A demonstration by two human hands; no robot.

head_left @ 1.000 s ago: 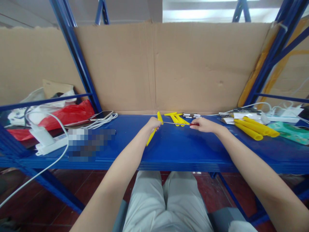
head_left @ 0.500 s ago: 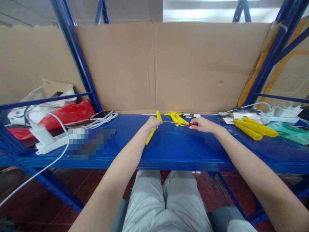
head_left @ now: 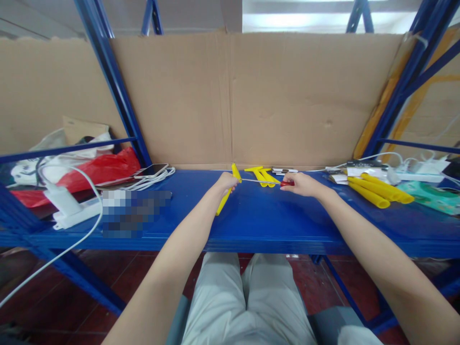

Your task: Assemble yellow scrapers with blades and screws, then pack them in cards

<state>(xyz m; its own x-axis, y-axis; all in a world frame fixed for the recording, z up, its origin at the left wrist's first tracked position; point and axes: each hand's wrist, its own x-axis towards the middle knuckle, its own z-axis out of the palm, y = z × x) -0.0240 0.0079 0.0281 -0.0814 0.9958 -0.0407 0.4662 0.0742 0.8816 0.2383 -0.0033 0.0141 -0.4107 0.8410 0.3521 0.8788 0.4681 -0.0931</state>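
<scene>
Presently, head view: left hand (head_left: pixel 227 182), clamped on yellow piece (head_left: pixel 223 203) over blue surface (head_left: pixel 268 215); right hand (head_left: pixel 300 185), clamped on red-handled tool (head_left: pixel 285 183), with shaft across to left hand, tip contact unclear. Likely faults: slip of shaft into left hand, from skewed pressure; twist of yellow piece, from loose grip.

Bare hands (head_left: pixel 301 185) and forearms (head_left: pixel 179 247), loose, wrinkly trousers (head_left: pixel 219 297) of pale grey, perhaps faintly greenish.

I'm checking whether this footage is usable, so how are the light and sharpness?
Head view: the bright patch above the cardboard glares nearly white; head view: a pixelated block covers part of the table at left; head view: fine detail is soft, the tip of the screwdriver by the left hand unclear.
</scene>
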